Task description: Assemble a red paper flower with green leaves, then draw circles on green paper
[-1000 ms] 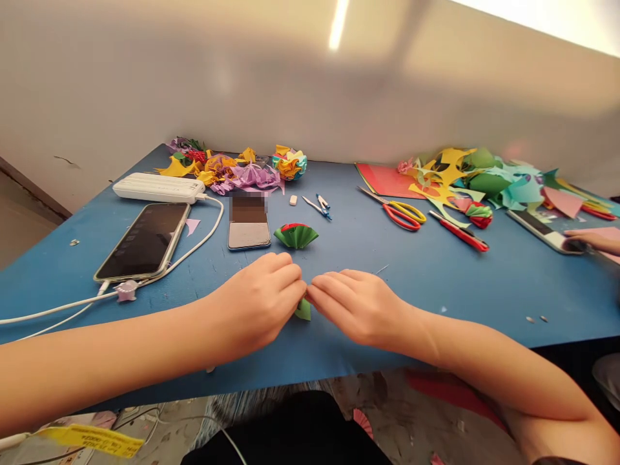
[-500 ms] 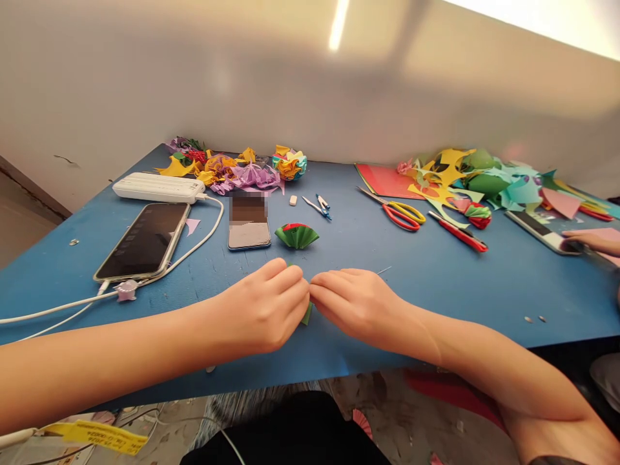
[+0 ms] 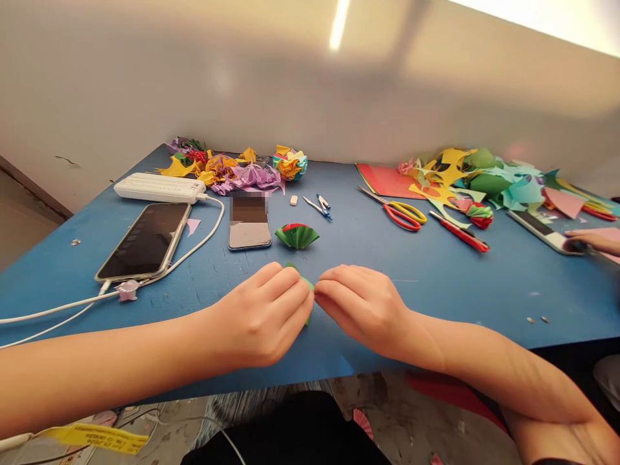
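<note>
My left hand (image 3: 266, 313) is closed around a piece of green paper (image 3: 309, 284), whose edges show above and beside the fingertips. Its shape is mostly hidden by the fingers. My right hand (image 3: 363, 310) is pinched, its fingertips right beside the left ones; what they hold, if anything, is hidden. A thin pale strand (image 3: 405, 281) shows just right of my right hand, and I cannot tell what it is. Just beyond both hands stands a pleated green paper fan with a red edge (image 3: 297, 236).
Behind lie a compass (image 3: 317, 206), an eraser (image 3: 293, 201), scissors (image 3: 400, 213) and a red utility knife (image 3: 460, 232). Phones (image 3: 145, 242) and a white power bank (image 3: 159, 187) with cables occupy the left. Paper scraps (image 3: 484, 177) line the wall. Another person's hand (image 3: 598, 242) is at far right.
My right hand has drawn slightly right, leaving a small gap between the fingertips. More of the green paper shows. The thin strand has shifted right and lower.
</note>
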Demonstrator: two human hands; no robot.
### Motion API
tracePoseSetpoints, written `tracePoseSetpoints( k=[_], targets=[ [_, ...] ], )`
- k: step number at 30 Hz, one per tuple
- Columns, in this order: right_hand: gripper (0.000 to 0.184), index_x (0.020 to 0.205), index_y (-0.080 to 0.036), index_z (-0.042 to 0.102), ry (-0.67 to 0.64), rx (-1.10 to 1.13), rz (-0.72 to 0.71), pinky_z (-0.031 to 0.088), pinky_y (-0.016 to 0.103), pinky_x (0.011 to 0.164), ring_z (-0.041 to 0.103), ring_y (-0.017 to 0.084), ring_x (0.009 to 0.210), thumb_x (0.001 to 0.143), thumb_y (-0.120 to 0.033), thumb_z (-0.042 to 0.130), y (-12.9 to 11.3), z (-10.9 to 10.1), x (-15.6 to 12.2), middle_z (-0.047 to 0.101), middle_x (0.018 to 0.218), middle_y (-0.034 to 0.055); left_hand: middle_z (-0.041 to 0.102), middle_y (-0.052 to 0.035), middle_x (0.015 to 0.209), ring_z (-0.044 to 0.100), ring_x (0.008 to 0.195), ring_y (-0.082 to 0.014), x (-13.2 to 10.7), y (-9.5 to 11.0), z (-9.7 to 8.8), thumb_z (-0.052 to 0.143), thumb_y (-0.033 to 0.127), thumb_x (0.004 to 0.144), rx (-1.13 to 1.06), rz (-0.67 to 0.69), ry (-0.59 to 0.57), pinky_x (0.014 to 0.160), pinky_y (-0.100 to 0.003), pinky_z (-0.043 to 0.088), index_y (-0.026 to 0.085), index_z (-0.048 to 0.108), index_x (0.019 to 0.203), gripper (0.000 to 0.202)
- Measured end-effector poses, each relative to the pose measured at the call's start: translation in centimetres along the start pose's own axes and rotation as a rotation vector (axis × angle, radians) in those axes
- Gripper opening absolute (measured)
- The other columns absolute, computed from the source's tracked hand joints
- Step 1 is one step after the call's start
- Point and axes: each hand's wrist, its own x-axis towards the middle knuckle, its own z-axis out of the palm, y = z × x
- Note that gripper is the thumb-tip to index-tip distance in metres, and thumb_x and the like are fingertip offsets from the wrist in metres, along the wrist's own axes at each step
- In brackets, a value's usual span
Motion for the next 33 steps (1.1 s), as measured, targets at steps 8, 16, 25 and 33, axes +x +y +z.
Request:
tracePoseSetpoints(
  k=[8, 16, 25, 33],
  targets=[
    [0.004, 0.082, -0.014, 0.056, 0.043, 0.016, 0.014, 0.042, 0.026, 0.060, 0.051, 0.013, 0.065, 0.084, -0.011, 0.054, -0.08, 0.17, 0.02, 0.063, 0.075, 0.0052, 0.060, -0.0105, 0.070, 0.055, 0.069, -0.0212, -0.37, 0.17, 0.18, 0.045, 0.005, 0.085, 0.005, -0.037, 0.055, 0.058, -0.035, 0.044, 0.005, 0.058, 0.082, 0.013],
    [0.008, 0.080, -0.014, 0.055, -0.010, 0.043, 0.071, 0.042, 0.026, 0.060, 0.050, 0.014, 0.064, 0.085, -0.011, 0.050, -0.34, 0.35, -0.09, 0.061, 0.074, 0.0058, 0.059, -0.0089, 0.072, 0.054, 0.072, -0.0194, -0.56, 0.45, 0.55, 0.055, 0.006, 0.081, -0.076, -0.132, 0.040, 0.061, -0.034, 0.046, 0.009, 0.056, 0.079, 0.004],
    [0.016, 0.077, -0.014, 0.054, -0.078, 0.114, 0.101, 0.042, 0.025, 0.058, 0.048, 0.013, 0.062, 0.089, -0.013, 0.043, -0.21, 0.59, -0.01, 0.056, 0.068, 0.0056, 0.062, -0.0100, 0.070, 0.057, 0.069, -0.0211, -0.68, 0.45, 0.54, 0.056, 0.007, 0.081, -0.015, -0.047, 0.067, 0.057, -0.035, 0.047, 0.006, 0.057, 0.088, 0.007],
    [0.008, 0.089, -0.017, 0.060, 0.017, 0.107, 0.074, 0.044, 0.024, 0.063, 0.059, 0.011, 0.070, 0.087, -0.018, 0.052, 0.41, 0.68, -0.36, 0.067, 0.082, 0.0033, 0.061, -0.0091, 0.070, 0.057, 0.070, -0.0207, -0.48, 0.11, 0.33, 0.052, 0.004, 0.083, 0.001, -0.050, 0.061, 0.058, -0.035, 0.048, 0.007, 0.057, 0.087, 0.007]
  ],
)
